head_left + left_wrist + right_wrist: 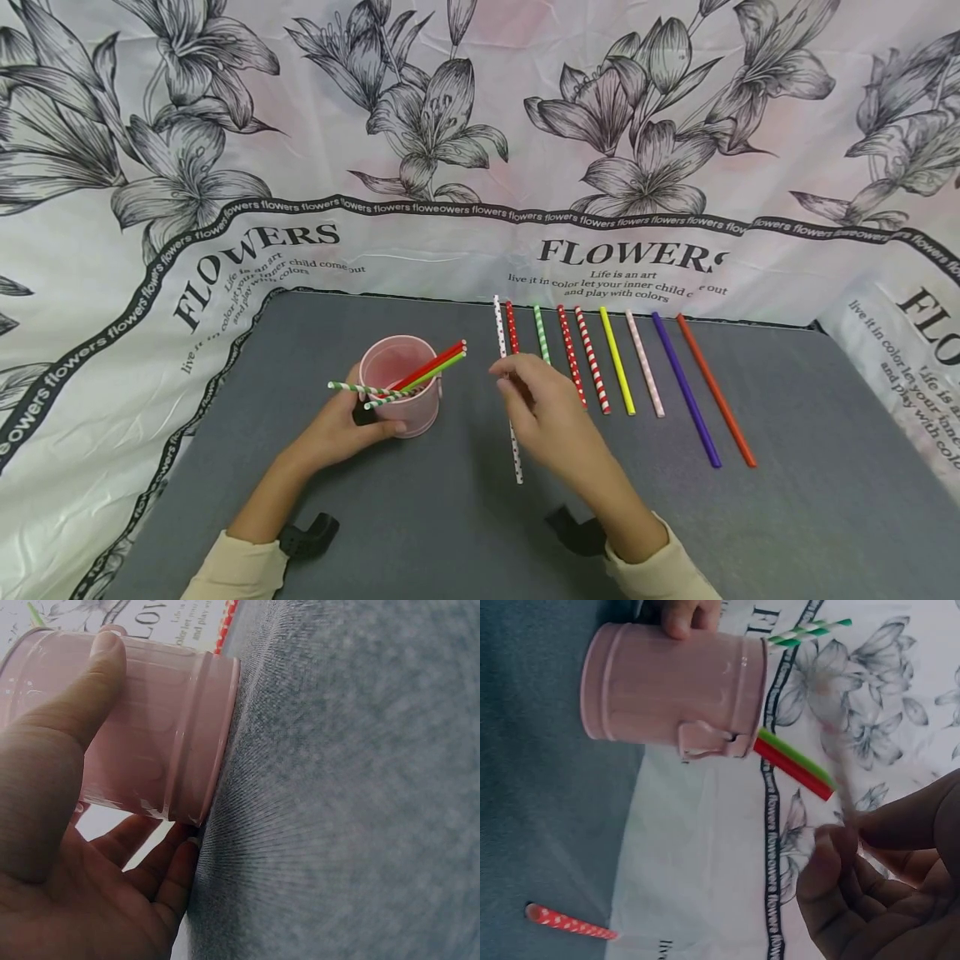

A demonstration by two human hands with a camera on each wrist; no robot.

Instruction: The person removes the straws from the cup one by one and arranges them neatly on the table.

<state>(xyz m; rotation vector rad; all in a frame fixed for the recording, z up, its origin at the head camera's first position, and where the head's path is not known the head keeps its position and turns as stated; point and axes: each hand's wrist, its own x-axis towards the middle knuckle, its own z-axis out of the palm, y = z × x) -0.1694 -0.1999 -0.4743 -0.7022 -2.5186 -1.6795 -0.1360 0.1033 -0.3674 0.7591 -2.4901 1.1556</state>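
On the grey table (825,508), my left hand (337,429) holds the pink bucket (417,421), thumb and fingers bent round its side; to its right, my right hand (551,417) pinches a white dotted straw (515,450) between thumb and fingertips. I take the step to be adding this straw, so the next move calls for bringing its end over the bucket's mouth. I count one bucket, four straws (438,360) inside, one pinched, eight loose straws (617,360) in a row.

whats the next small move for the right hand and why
Probably carry the white dotted straw over to the pink bucket and lower it in: the right hand pinches that straw, the left hand holds the bucket, and other straws lean inside.
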